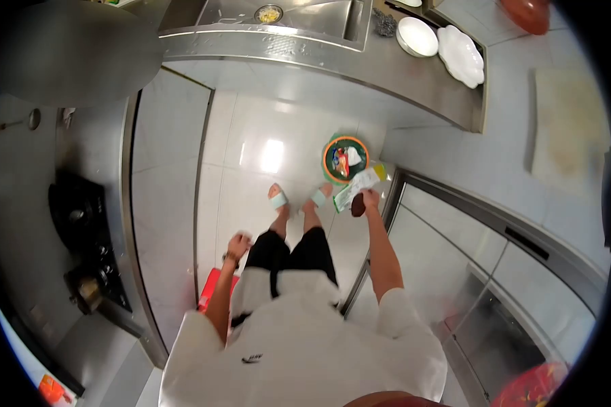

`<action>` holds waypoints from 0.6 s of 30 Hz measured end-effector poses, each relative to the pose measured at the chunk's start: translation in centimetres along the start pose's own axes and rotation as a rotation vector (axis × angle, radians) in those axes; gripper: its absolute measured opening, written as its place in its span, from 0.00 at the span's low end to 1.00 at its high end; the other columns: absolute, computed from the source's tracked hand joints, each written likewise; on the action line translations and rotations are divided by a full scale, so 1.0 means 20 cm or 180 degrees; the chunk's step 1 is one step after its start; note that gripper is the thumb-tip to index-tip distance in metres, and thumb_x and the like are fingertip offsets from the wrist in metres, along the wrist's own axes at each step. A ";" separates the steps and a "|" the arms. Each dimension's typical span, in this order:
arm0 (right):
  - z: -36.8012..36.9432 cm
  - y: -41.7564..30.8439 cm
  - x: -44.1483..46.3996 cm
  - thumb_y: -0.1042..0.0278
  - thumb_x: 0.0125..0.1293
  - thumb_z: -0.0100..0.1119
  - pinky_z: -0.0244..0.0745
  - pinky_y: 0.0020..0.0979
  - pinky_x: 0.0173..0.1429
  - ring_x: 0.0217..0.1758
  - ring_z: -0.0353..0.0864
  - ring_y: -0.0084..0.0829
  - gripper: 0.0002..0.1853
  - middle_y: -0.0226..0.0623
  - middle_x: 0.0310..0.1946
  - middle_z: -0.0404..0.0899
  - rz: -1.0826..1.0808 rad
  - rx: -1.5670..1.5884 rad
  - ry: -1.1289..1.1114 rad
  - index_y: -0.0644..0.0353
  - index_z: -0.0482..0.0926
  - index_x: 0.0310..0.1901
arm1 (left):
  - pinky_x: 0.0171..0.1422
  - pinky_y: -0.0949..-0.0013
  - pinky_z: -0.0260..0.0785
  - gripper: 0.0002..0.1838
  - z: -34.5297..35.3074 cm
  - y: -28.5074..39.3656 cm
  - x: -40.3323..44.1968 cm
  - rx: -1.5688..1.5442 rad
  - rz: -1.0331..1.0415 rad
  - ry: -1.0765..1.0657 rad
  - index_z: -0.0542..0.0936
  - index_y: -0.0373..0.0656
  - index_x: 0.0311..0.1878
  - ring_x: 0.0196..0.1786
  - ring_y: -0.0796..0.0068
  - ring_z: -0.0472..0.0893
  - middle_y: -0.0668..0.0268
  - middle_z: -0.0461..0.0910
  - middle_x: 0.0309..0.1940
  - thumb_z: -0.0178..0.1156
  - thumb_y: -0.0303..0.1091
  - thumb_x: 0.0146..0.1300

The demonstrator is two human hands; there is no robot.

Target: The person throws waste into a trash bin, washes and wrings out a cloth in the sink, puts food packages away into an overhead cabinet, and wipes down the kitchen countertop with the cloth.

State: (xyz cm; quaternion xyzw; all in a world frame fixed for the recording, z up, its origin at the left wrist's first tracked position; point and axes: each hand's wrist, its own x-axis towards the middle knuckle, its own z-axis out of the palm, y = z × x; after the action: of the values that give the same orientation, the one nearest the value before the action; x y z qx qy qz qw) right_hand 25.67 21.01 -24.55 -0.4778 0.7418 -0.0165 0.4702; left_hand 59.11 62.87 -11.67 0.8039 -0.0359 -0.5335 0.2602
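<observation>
My right hand (370, 197) is closed at the right side of my legs. A dark reddish-brown rounded object (358, 205) shows below its fingers, and I cannot make out its kind. Just beyond the hand is a white and green plastic package (360, 184) with a yellow end; whether the fingers also grip it is unclear. The package overlaps the near rim of a green trash bin (327, 154) with an orange rim, which holds wrappers and white waste. My left hand (239, 243), a bracelet at its wrist, hangs by my left thigh with fingers curled and nothing visible in them.
Ahead, a steel counter holds a sink (305, 20), a white bowl (417, 36) and a scalloped white plate (461, 56). On the left are a gas stove (80, 214) and a pan (87, 293). A glass-fronted cabinet (455, 244) stands at right. A red box (216, 288) sits near my left leg.
</observation>
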 end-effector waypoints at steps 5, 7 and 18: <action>0.42 0.18 0.51 0.61 0.52 0.65 0.75 0.35 0.49 0.43 0.82 0.37 0.19 0.42 0.39 0.84 0.0498 0.0953 -0.0031 0.67 0.83 0.42 | 0.46 0.50 0.72 0.20 -0.10 -0.53 -0.07 0.2368 -0.0431 0.0312 0.78 0.36 0.39 0.42 0.44 0.80 0.46 0.81 0.36 0.50 0.46 0.63; 0.60 0.32 0.81 0.64 0.55 0.65 0.74 0.34 0.50 0.45 0.81 0.35 0.17 0.38 0.42 0.84 0.0589 0.0844 -0.0135 0.67 0.83 0.43 | 0.46 0.53 0.73 0.20 -0.11 -1.05 0.02 0.1046 -0.1036 0.0354 0.79 0.39 0.40 0.40 0.49 0.82 0.48 0.82 0.35 0.48 0.48 0.64; 0.87 0.08 0.97 0.49 0.59 0.67 0.72 0.39 0.49 0.48 0.78 0.38 0.28 0.40 0.48 0.79 0.0087 0.0452 -0.0161 0.65 0.78 0.52 | 0.32 0.63 0.74 0.17 0.12 -1.03 0.04 0.0554 -0.0918 0.0229 0.81 0.38 0.37 0.29 0.65 0.83 0.58 0.83 0.26 0.46 0.39 0.64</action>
State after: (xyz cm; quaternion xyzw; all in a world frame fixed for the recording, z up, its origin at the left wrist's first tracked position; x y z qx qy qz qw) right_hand 34.99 15.26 -48.15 -0.4334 0.7331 -0.0505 0.5217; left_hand 52.82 79.43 -22.50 0.8388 0.0431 -0.5312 0.1116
